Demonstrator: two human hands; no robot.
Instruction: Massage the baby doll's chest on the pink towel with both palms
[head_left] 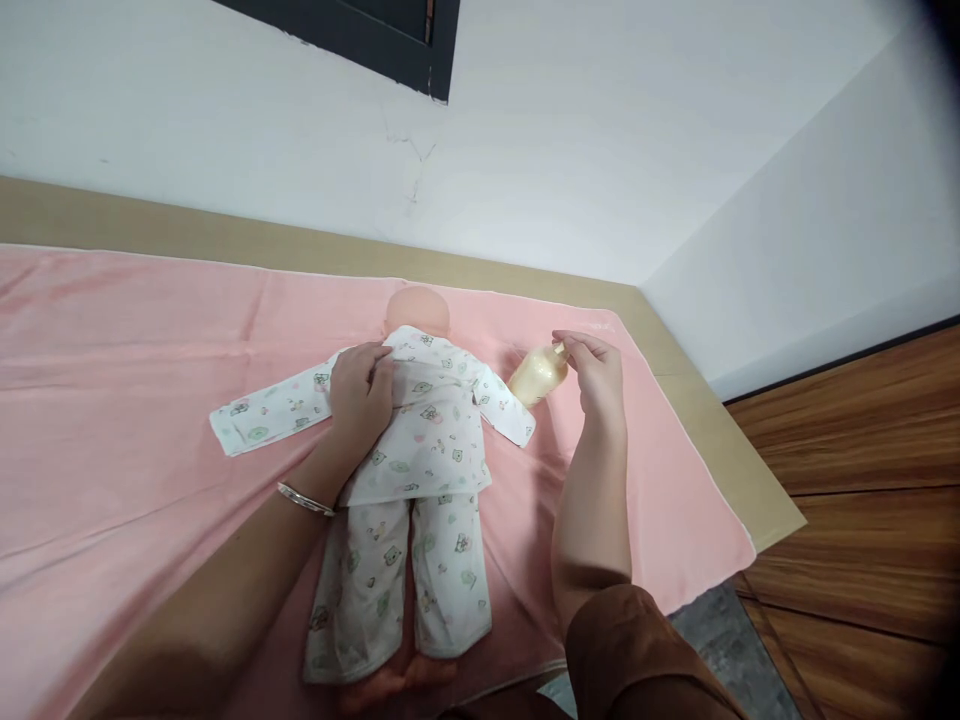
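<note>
A baby doll (418, 310) lies on the pink cloth in a white long-sleeved top (435, 430) and matching trousers (450, 560), both printed with small animals and leaves. Its smooth head is at the far end, and no face shows. Across the doll's left-side shoulder and upper torso rests my left hand (361, 395), open, with fingers laid on the top. My right hand (596, 365) pinches the narrow upper end of a pale yellow bottle (538, 375). The bottle is tilted beside the doll's right-side sleeve, which partly covers its base.
A pink cloth (150, 330) with wrinkles covers most of the wooden table (712, 470). White walls (540, 150) rise behind and to the right, with a dark frame (405, 50) above. Wood-grain panelling (862, 480) stands beyond the table's right edge.
</note>
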